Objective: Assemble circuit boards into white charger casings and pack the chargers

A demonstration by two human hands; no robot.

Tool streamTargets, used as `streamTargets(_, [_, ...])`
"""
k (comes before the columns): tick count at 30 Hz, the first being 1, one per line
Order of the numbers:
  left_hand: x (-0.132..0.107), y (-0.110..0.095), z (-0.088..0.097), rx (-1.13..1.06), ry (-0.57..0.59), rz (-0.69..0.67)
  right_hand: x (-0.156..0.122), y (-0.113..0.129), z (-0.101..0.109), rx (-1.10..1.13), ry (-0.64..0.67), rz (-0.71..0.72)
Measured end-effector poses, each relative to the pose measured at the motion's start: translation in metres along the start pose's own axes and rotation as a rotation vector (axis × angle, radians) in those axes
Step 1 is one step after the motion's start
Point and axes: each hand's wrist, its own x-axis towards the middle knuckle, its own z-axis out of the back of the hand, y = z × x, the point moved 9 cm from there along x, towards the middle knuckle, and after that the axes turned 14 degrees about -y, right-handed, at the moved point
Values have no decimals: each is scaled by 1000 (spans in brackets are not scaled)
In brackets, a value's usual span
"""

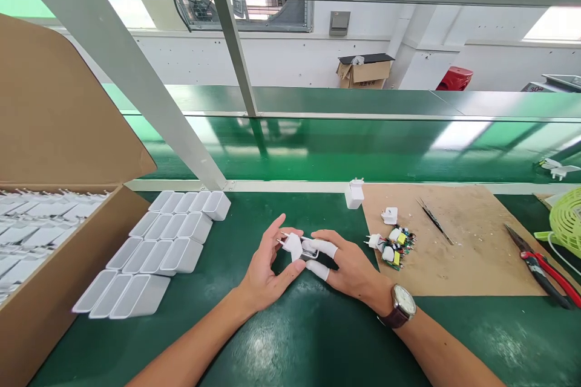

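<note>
Left hand (264, 267): I see fingers curled, pinching small white plastic two-pin plug (293, 245), middle of frame.
Right hand (353, 267): flat, white-capped fingertips (324, 249) pressing plug's other side.

The small white plug piece (293, 246) pinched between the left hand (265, 266) and the right hand (351, 266) looks like smooth matt plastic with thin metal pins, and the right fingertips wear matt white rubbery finger cots (324, 249). The dark green bench mat (290, 338) is smooth and glossy, while the brown flat board (472, 254) on it is rough, matt fibreboard. The rows of white rectangular shells (172, 242) are satin-smooth plastic and the big brown box (54, 133) dull cardboard.
</note>
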Motion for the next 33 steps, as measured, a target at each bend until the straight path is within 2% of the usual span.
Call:
streamTargets(3, [0,0,0,-3,2,-3,0,5,-1,-53,-16,31])
streamTargets(7, [2,-2,0,7,14,-11,1,2,-1,-8,-18,-55])
streamTargets(9, [2,-2,0,14,19,-17,2,1,-3,-2,13,-76])
streamTargets(12, [4,-2,-1,17,28,-29,3,4,-9,-14,83,-30])
streamTargets(15, [6,0,-2,10,38,-46,4,1,-10,39,64,-52])
streamTargets(18, [8,-3,-3,0,20,-110,2,-13,-11,266,-16,-253])
streamTargets(21, [5,-13,-6,101,-2,-227,-7,-31,-23,728,-83,-682])
streamTargets(23, [1,-21,-8,203,-23,-307,-16,-29,-39,1038,-34,-943])
streamTargets(24, [-1,-25,-8,236,-35,-347,-18,-24,-46,1150,13,-1026])
streamTargets(28, [-7,-40,-8,238,-71,-478,-19,-6,-53,1340,117,-1135])
streamTargets(33, [-5,-37,-6,227,-62,-458,-19,-2,-53,1350,134,-1155])
